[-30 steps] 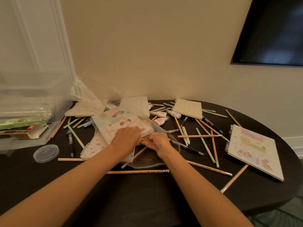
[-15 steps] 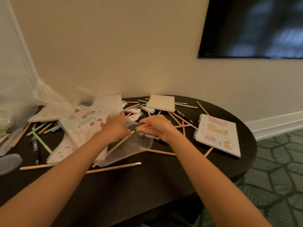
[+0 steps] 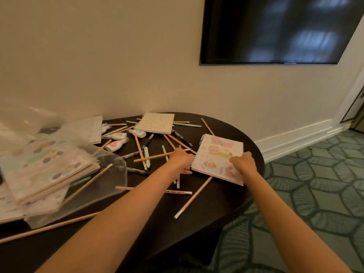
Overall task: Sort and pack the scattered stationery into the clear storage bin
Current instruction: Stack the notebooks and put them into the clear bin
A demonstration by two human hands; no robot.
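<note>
A spiral-bound notebook with a pastel pink cartoon cover [image 3: 217, 157] lies near the right rim of the dark round table [image 3: 216, 205], and both hands are on it. The left hand [image 3: 182, 157] has its fingers curled round the spiral-bound edge. The right hand [image 3: 243, 161] sits on the opposite side of the cover with its fingers bent down onto it; the two hands are apart, one at each side of the notebook.

A long wood-coloured pencil [image 3: 194, 196] runs out from under the notebook's near edge toward the table front. More wooden pencils [image 3: 157, 157] cross just beside the left hand, mixed with pale green pencils [image 3: 146, 156] and black pens [image 3: 147, 140], so loose sticks crowd the spiral side. Two further pencils lie under the left forearm.

Behind this scatter a cream dotted notebook [image 3: 155, 126] lies flat near the wall, with small white correction-tape dispensers [image 3: 115, 145] to its left. At the far left sits a slanting stack of pastel notebooks [image 3: 45, 168], partly on a clear plastic pouch [image 3: 112, 174] with a pencil resting across it.

A dark wall-mounted screen [image 3: 275, 28] hangs above, and green patterned carpet [image 3: 315, 194] covers the floor to the right.
</note>
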